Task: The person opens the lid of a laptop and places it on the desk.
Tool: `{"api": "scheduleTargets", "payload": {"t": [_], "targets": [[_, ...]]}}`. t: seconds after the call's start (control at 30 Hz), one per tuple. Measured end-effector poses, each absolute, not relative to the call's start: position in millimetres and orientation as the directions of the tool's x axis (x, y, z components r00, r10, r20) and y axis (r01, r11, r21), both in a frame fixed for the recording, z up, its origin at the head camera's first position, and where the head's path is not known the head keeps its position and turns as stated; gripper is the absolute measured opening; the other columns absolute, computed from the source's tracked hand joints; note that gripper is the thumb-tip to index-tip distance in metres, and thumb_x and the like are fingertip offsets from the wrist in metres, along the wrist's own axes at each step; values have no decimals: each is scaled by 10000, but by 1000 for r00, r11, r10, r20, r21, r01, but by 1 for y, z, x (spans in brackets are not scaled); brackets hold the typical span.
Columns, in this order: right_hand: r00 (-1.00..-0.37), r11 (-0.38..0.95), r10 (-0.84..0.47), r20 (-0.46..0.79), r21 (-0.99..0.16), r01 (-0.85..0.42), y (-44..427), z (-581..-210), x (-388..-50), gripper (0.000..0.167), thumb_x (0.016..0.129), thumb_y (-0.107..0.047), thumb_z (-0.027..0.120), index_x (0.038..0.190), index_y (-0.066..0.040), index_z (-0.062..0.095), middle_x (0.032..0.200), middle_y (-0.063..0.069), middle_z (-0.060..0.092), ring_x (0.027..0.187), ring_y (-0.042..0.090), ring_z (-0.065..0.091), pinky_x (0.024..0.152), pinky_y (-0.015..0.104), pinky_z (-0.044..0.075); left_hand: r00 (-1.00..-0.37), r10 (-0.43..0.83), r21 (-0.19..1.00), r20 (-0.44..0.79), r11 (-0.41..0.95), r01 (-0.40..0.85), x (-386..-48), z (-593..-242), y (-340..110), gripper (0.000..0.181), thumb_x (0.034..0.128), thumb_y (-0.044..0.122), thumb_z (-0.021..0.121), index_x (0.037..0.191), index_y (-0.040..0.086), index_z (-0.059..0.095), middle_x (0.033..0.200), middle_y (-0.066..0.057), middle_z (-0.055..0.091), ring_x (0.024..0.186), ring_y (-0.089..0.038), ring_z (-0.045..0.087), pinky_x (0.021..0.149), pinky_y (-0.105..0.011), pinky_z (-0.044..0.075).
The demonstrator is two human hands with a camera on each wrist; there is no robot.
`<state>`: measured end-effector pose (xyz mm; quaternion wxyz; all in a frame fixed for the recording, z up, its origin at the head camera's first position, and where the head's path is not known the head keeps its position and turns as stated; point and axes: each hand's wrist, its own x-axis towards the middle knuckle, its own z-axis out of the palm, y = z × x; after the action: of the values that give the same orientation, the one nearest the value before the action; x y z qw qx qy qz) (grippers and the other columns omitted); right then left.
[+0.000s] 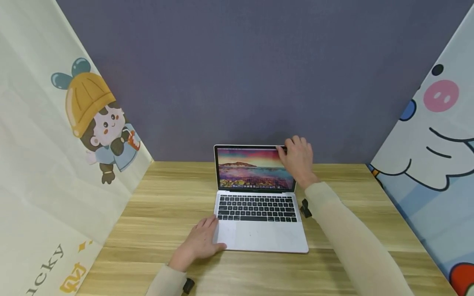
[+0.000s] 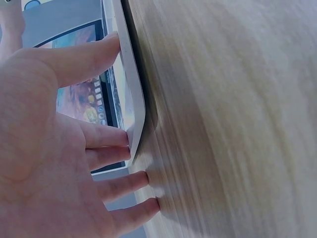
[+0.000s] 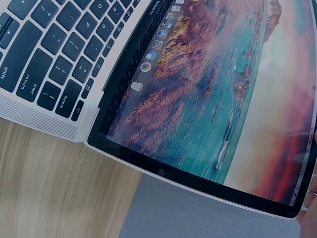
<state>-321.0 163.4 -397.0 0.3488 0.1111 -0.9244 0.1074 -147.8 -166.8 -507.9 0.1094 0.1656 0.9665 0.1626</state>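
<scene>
A silver laptop (image 1: 261,236) lies unfolded, its lit screen (image 1: 244,168) showing a colourful seaside picture. My right hand (image 1: 298,158) pinches the lid's top edge near its right corner, thumb on the front, fingers over the back. Only a few of its fingertips (image 3: 308,201) enter the right wrist view, at the lid's edge. At the front left corner of the base, my left hand (image 1: 201,238) rests with extended fingers. In the left wrist view its thumb (image 2: 89,57) touches the laptop's edge; two fingers meet the corner while two others reach the tabletop.
The wooden table (image 1: 166,193) carries the laptop. A dark grey-blue panel (image 1: 240,74) rises right behind the lid. Cartoon-printed sheets stand on both sides, a child figure (image 1: 100,123) on the left and a pig-nosed figure (image 1: 440,96) on the right.
</scene>
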Motion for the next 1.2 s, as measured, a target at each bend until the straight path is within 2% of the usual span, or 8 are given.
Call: {"api": "scheduleTargets", "payload": {"t": [0.77, 1.2], "targets": [[-767, 959, -106, 633, -139, -247, 161, -400, -335, 371, 1004, -371, 646, 985, -1, 673, 1006, 170, 600, 954, 380, 532, 821, 521, 471, -923, 354, 361, -154, 889, 281, -145, -506, -167, 935, 858, 513, 743, 1505, -68, 401, 1592, -238, 340, 1422, -464, 354, 1154, -626, 304], [-762, 951, -103, 639, -163, -264, 161, -401, -337, 354, 998, -352, 659, 943, -3, 659, 983, 171, 603, 925, 385, 533, 786, 522, 465, -921, 361, 349, -147, 890, 293, -142, -507, -170, 936, 861, 521, 736, 1504, -71, 401, 1591, -238, 343, 1421, -463, 357, 1151, -626, 309]]}}
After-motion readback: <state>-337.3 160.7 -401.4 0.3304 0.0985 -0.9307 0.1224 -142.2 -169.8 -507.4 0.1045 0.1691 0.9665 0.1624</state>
